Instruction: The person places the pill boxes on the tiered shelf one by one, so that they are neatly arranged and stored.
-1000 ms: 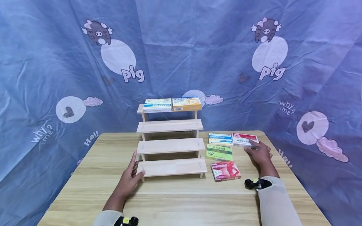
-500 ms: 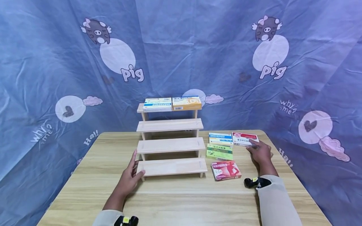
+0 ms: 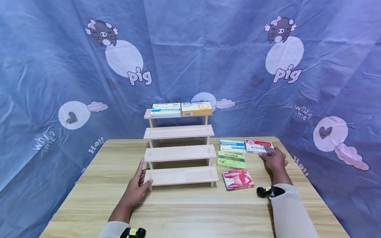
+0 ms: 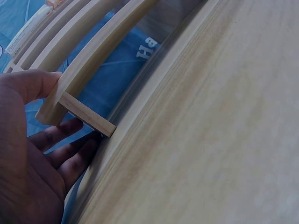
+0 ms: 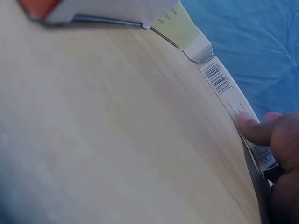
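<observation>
One red-white box (image 3: 258,146): right hand (image 3: 275,161) seemingly pinching.

Head view looks forward and down over the pale wood-grain table (image 3: 193,215); both wrist views are way closer and tilted. Left wrist shares the four-tier light wooden stand (image 3: 180,153) with head, right wrist the red-and-white cardboard box (image 3: 256,147).

A plain, pale left sleeve (image 3: 111,229) and matching right sleeve (image 3: 293,211) are worn, both ended short of the bare left hand (image 3: 136,190) and right hand (image 3: 275,162). At the cuffs, a black left wrist device (image 3: 140,232) and right wrist device (image 3: 262,193) are fitted, each marked with a small yellow label (image 3: 132,232).
</observation>
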Demonstrator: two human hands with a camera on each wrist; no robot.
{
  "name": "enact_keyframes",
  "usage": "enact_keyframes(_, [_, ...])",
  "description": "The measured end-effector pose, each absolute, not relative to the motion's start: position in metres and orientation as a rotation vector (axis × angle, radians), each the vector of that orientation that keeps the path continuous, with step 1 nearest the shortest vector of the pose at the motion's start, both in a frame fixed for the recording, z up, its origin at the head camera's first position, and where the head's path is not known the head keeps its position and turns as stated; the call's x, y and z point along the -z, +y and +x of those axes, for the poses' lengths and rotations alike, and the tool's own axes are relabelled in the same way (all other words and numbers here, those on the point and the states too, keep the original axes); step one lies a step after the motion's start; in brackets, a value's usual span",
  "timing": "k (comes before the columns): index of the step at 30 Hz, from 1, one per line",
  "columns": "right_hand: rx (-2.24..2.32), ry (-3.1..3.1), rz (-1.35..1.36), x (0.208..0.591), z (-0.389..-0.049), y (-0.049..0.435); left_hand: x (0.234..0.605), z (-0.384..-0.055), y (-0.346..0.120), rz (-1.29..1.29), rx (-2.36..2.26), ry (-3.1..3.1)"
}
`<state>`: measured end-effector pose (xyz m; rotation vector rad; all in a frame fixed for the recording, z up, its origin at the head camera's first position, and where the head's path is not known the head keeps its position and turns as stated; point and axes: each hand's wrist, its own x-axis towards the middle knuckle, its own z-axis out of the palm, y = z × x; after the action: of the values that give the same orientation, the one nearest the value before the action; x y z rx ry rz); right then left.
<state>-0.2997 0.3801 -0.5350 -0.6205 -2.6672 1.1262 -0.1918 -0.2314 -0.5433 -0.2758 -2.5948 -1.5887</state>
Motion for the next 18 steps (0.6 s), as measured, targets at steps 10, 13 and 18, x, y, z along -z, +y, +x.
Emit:
enact_keyframes(10, [-1.13, -2.706, -0.58, 0.5349, -0.3025, 0.3826, 0.5445, -0.1918, -0.2316, -0.294, 1.631, -2.563])
enact_keyframes(13, [-1.114, -2.725, -0.571, 0.5338, -0.3031, 0.3835, 0.5448, -0.1922, -0.2313, -0.278, 1.633, -2.563])
enact_keyframes(18, [-1.091, -2.752, -0.552, 0.5332, -0.3041, 0.3843, 0.5457, -0.192, -0.2313, -0.271, 1.638, -2.564])
